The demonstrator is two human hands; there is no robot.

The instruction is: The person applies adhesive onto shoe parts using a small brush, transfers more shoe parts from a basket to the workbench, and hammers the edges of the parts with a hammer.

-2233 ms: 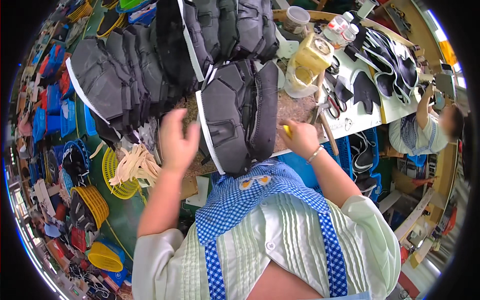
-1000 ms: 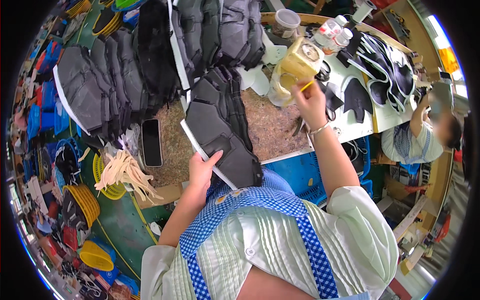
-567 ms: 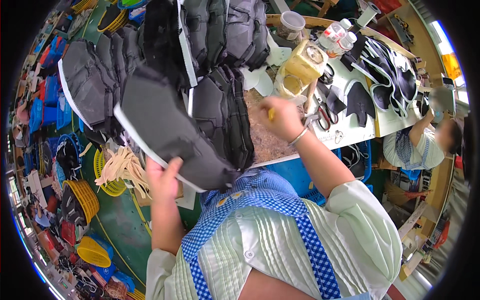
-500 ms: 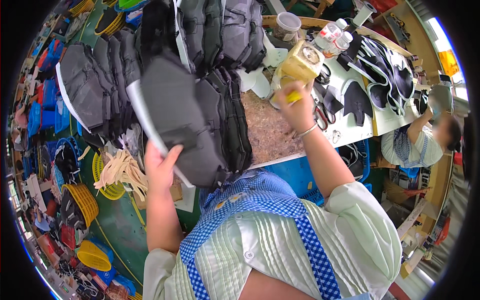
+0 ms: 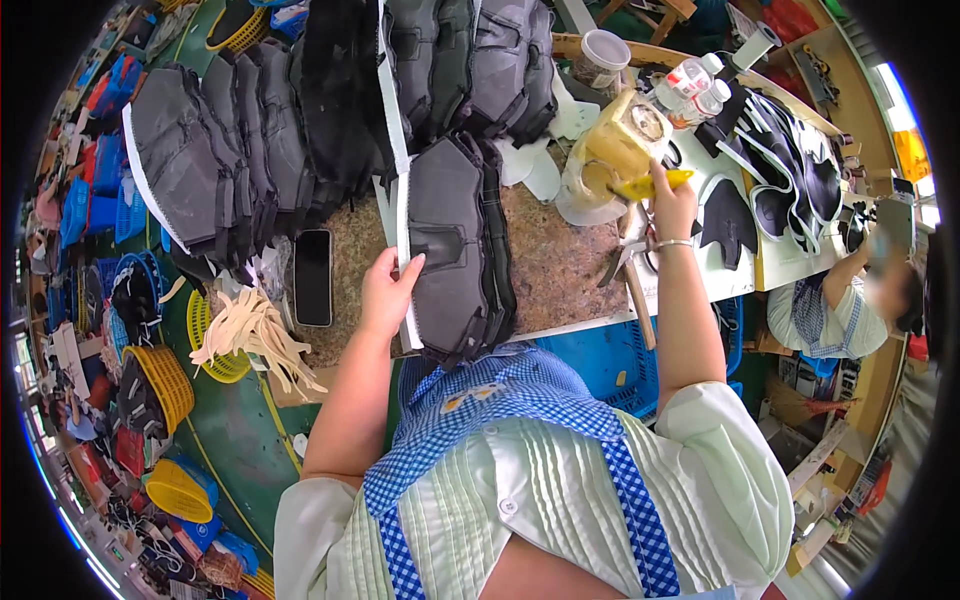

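Because the pile of dark grey panels [image 5: 445,290] lies squarely before the person, with the white edge [image 5: 404,225] of its top piece facing left, that edge sits within easy reach of the left hand [image 5: 392,290]. The left thumb rests over the edge, seemingly to steady it; since the fingertips are partly hidden, I cannot tell whether this grip pinches the panel or merely presses on it. The right hand's [image 5: 672,200] grip is narrow, closed around a yellow tool [image 5: 635,187], held crosswise with its dark tip leftward, just above the mouth of a cut-open yellowish container [image 5: 620,130], perhaps so that any drips would fall back near it. Bare brown worktop [image 5: 560,260] separates the pile from a hammer-like tool with a wooden handle [image 5: 640,305], apparently leaving room to work. Left of the pile, a phone [image 5: 313,280] lies flat, near pale strips [image 5: 250,340] spilling over a yellow basket [image 5: 225,365]. Farther back, more panels [image 5: 180,150] lean overlapped in a row, likely to save space, while bottles [image 5: 690,80] stand beyond the container, out of the hands' way.
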